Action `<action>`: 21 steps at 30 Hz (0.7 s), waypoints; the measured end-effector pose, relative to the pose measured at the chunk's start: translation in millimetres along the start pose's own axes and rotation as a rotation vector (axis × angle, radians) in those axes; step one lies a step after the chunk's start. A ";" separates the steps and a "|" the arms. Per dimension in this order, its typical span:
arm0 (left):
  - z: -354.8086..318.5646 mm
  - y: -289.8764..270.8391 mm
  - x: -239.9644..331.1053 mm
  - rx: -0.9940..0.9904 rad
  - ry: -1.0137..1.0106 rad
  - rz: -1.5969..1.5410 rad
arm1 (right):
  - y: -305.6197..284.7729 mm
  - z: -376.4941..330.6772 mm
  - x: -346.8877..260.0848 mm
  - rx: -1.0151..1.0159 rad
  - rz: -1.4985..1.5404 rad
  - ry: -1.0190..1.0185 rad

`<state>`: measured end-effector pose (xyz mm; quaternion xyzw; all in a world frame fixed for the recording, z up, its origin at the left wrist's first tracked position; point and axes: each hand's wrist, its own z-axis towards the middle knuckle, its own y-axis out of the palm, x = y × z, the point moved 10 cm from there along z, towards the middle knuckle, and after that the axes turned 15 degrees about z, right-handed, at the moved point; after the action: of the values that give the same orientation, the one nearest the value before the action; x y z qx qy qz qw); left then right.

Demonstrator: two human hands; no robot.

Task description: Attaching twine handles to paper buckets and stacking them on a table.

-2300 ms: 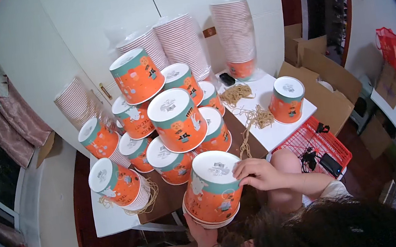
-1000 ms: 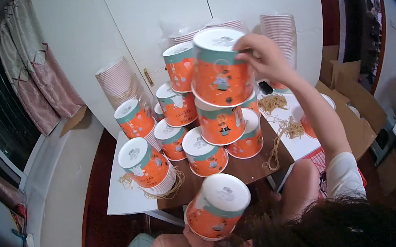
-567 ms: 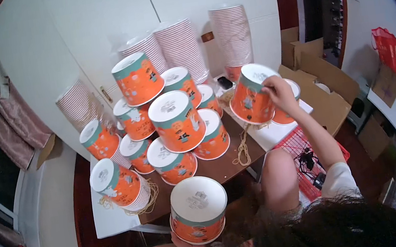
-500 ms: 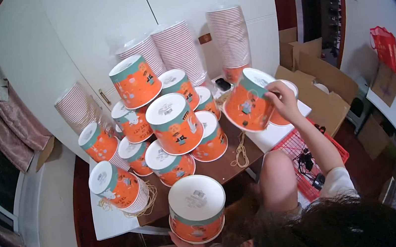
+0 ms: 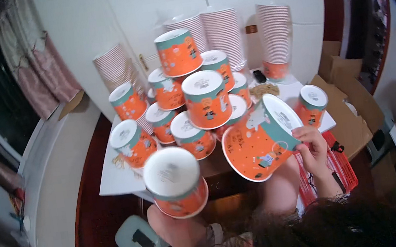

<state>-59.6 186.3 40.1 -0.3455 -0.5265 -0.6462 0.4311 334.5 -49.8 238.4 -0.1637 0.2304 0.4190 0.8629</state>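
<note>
R hand [image 5: 312,146] gripping tilted bucket [image 5: 257,144], now lower vs. stack; L hand prob. hidden.

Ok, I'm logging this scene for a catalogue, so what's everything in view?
stacked tubs: about a dozen, orange and teal, piled on the table
table: one, white
held tub: one, orange, tilted, in the right hand
near tub: one, orange, white base up, over the left hand
nested cups: four stacks, white and red, by the wall
cardboard boxes: several, brown, right
crate: one, red, floor
stool: one, pale green
right hand: one
left hand: hidden
</note>
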 end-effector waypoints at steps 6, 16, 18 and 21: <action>-5.0 -50.2 84.8 0.268 0.072 -0.452 | -13.9 -21.1 -17.9 0.021 0.032 -0.001; 96.0 -203.1 23.1 0.688 0.155 -0.191 | 49.8 -31.4 -12.0 -0.170 0.017 -0.043; 118.8 -197.3 4.5 0.671 0.141 -0.234 | 65.5 -39.5 -16.4 -0.310 -0.076 -0.085; 134.5 -196.4 -17.8 0.720 -0.003 -0.162 | 87.5 -56.9 6.4 -0.432 0.087 0.015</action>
<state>-234.6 335.8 -23.1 -0.1299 -0.7463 -0.4512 0.4719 253.3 -20.6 179.4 -0.3379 0.1482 0.4940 0.7872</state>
